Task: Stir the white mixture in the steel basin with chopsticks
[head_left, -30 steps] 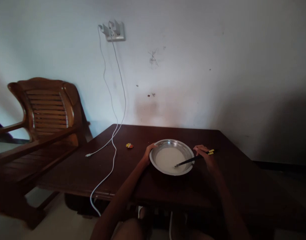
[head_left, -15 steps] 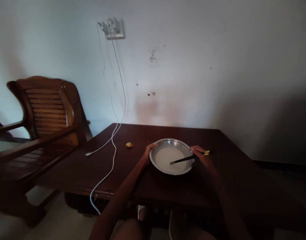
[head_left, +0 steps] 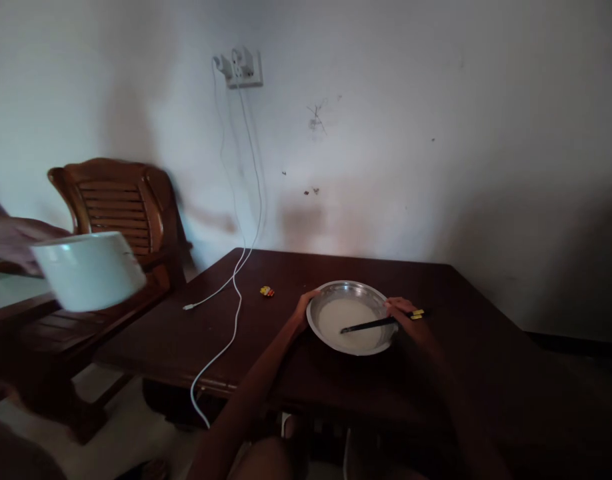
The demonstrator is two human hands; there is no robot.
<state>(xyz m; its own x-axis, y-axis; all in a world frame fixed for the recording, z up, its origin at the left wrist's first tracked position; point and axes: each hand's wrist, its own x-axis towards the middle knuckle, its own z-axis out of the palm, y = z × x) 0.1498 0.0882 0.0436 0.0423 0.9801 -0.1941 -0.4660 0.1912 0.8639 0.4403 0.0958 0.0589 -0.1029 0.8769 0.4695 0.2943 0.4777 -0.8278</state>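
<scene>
Our metal bowl (head_left: pixel 324 337) sits on the dark table (head_left: pixel 386 393), straight ahead and slightly toward one o'clock from us. Reading its rim as a clock with twelve at the wall, our left hand (head_left: pixel 303 308) grips it at ten. Our right hand (head_left: pixel 405 312) is closed around the black chopsticks (head_left: pixel 373 324) near their yellow ends, at about two to three o'clock, its fingertips close to the rim; we cannot tell whether they press on it.

The main risk, we judge, is a spill: a hard pull from the left hand, or a push of the sticks against the wall, could tip the wide, shallow bowl. Quick strokes could also slop liquid over the rim. A loose pinch could let the chopsticks slide in. The white cable (head_left: pixel 239 293) trails off the table's near edge toward eight o'clock; a snag by our left forearm could jerk that hand.

As for containers, the bowl holds a pale, milky liquid (head_left: pixel 353 313), well below the rim, with the chopstick tips near its middle. At nine to ten o'clock, well apart, another person's hand (head_left: pixel 23 240) holds a white container (head_left: pixel 89 273), slightly tilted and blurred; we cannot see what is inside.
</scene>
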